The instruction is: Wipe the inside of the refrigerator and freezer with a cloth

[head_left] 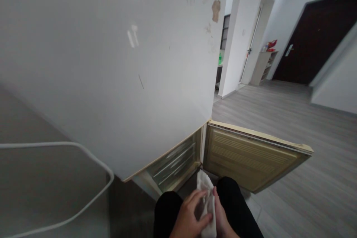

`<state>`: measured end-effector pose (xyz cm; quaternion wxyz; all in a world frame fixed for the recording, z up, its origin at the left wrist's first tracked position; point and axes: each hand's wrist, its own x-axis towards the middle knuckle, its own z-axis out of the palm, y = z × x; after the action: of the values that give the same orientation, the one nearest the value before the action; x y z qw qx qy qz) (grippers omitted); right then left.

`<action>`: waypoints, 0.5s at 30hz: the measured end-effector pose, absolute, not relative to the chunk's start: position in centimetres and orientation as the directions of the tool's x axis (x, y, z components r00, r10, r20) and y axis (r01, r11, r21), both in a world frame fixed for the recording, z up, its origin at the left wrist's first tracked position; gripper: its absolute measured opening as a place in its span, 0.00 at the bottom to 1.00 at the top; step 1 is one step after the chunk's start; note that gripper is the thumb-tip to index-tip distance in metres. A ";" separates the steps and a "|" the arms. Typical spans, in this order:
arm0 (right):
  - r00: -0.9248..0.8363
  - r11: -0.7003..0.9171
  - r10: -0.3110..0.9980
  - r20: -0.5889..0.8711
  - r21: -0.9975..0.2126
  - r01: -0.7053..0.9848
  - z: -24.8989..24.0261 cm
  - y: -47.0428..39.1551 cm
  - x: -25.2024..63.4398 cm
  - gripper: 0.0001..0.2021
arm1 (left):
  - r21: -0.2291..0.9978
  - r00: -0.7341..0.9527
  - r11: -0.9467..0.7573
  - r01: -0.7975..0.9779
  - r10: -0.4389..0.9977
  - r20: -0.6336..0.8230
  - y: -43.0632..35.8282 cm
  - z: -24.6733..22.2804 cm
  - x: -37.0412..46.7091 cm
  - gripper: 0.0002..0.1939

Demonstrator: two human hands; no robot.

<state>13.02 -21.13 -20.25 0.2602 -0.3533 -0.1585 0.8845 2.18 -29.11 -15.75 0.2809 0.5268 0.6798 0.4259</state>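
Observation:
A folded white cloth (pixel 205 182) stands upright between my two hands, in front of my bent knees. My left hand (pixel 190 214) wraps round its left side with curled fingers. My right hand (pixel 220 214) presses against the right side, fingers held together. Just beyond them is the open lower compartment (pixel 174 165) of an old fridge, with shelf-like bars inside. Its yellowed lower door (pixel 251 156) is swung out to the right. The large white upper door (pixel 134 67) of the fridge fills the upper left, scratched and stained near its right edge.
A white cable (pixel 80 147) loops along the left side. Grey wood-pattern floor (pixel 279 100) stretches away on the right. Farther back are a small shelf unit (pixel 263 67) with a red item (pixel 271 45) on top, and a dark entrance door (pixel 318 37).

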 end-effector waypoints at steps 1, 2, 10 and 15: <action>-0.605 -0.816 0.567 -0.559 -0.482 -0.320 -19.8 -21.5 11.7 0.28 | 0.905 -0.301 0.079 0.419 0.952 0.056 -29.4 -15.9 1.9 0.27; -0.590 -0.812 0.570 -0.573 -0.501 -0.298 -19.5 -21.7 10.5 0.27 | 0.927 -0.311 0.071 0.368 0.949 0.051 -29.8 -15.9 1.2 0.26; -0.573 -0.817 0.558 -0.600 -0.517 -0.253 -20.8 -22.5 4.5 0.27 | 0.922 -0.484 0.294 0.252 0.863 -0.143 -33.1 -16.7 -3.3 0.44; -0.659 -0.826 0.519 -0.545 -0.517 -0.224 -22.2 -22.0 4.0 0.28 | 0.886 -0.643 0.434 0.166 0.728 -0.237 -34.0 -16.7 -2.6 0.12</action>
<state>3.97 -22.00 -22.21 0.2096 -0.3560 -0.2072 0.8868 -2.63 -34.03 -16.67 0.3129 0.2840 0.7869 0.4498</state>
